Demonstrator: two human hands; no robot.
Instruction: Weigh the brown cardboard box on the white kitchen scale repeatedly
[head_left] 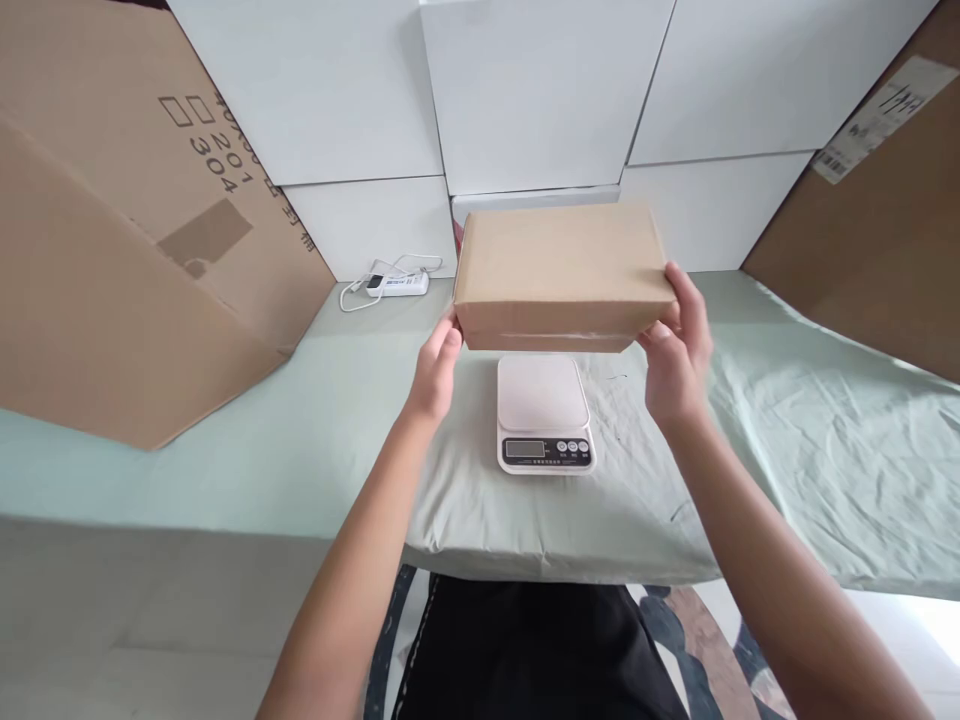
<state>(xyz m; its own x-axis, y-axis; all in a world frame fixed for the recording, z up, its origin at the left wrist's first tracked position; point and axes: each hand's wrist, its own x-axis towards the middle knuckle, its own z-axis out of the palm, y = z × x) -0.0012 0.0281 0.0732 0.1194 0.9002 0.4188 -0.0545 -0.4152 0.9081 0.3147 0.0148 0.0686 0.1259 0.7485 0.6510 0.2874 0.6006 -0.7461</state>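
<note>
Green cloth is covering the table; white panels are standing behind it.
Left hand is pressing the left end of the box, right hand is wrapping the right end, both holding it in the air just above the scale. Risk: left palm is gripping only flat, so the box could slip and drop onto the scale, or land off-centre and tip on the soft cloth.

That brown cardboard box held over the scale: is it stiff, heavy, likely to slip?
The cardboard box looks stiff: its edges stay straight. Probably light, since the left hand and right hand hold it only at its ends. Its plain matte card seems unlikely to slip.
</note>
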